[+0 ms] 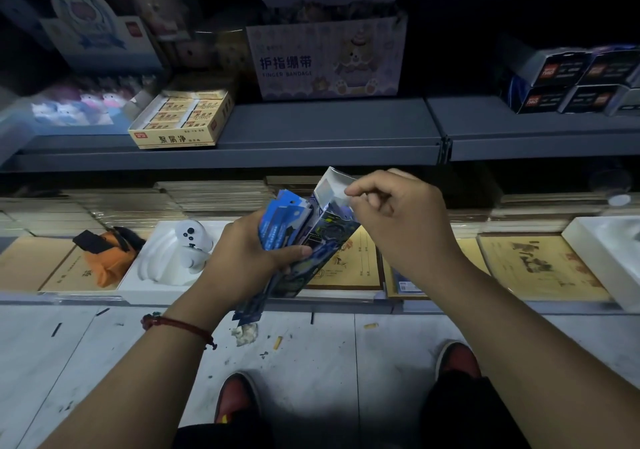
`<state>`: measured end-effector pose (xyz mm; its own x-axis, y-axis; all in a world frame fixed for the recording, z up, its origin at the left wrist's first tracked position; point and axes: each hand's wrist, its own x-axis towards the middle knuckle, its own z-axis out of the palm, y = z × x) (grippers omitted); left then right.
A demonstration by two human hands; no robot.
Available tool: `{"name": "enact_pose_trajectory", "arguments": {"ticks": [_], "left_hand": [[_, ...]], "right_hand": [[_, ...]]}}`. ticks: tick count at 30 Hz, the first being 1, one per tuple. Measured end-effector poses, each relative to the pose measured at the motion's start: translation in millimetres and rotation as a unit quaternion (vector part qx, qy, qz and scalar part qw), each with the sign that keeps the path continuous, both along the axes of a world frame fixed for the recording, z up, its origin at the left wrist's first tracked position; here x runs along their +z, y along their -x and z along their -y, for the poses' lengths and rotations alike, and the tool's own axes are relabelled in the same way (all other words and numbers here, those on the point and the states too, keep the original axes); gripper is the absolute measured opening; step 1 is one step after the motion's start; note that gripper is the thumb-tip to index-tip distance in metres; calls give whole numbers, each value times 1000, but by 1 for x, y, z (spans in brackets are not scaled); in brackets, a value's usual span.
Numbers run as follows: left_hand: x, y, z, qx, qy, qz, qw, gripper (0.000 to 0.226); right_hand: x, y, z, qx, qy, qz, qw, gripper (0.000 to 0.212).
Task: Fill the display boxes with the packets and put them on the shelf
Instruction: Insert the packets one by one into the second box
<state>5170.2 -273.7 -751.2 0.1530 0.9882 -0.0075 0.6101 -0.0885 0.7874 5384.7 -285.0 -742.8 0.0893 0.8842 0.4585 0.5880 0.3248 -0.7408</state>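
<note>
So the left hand [249, 258] is curled round a fanned bunch of blue packets [284, 216] plus the dark box [332, 232], all held in front of the shelf [311, 130]. The box tilts lower-left to upper-right, open end up, and the packets are touching its left side. The right hand [398, 213] pinches the white flap [329, 187] at the top. Can't tell if anything's inside yet. The yellow box [180, 119] on the shelf holds rows of small packs.

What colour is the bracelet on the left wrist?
The bracelet is red, seen best in the head view.
</note>
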Motion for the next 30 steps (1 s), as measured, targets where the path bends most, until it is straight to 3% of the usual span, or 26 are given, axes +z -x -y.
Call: {"name": "enact_pose_trajectory", "arguments": {"ticks": [3, 10, 14, 22, 30], "left_hand": [[-1, -2, 1, -1, -1, 3, 1000, 28], [0, -8, 4, -22, -9, 14, 1000, 29], [-3, -8, 2, -27, -4, 10, 1000, 28], [-6, -13, 3, -43, -1, 21, 999, 30], [-5, -15, 2, -37, -15, 11, 999, 35]], "right_hand": [[7, 5, 6, 34, -26, 14, 999, 14], [2, 20, 13, 121, -9, 88, 989, 27], [-1, 24, 11, 106, 1, 117, 988, 30], [-2, 25, 10, 84, 1, 142, 986, 5], [10, 17, 10, 13, -77, 104, 992, 8]]}}
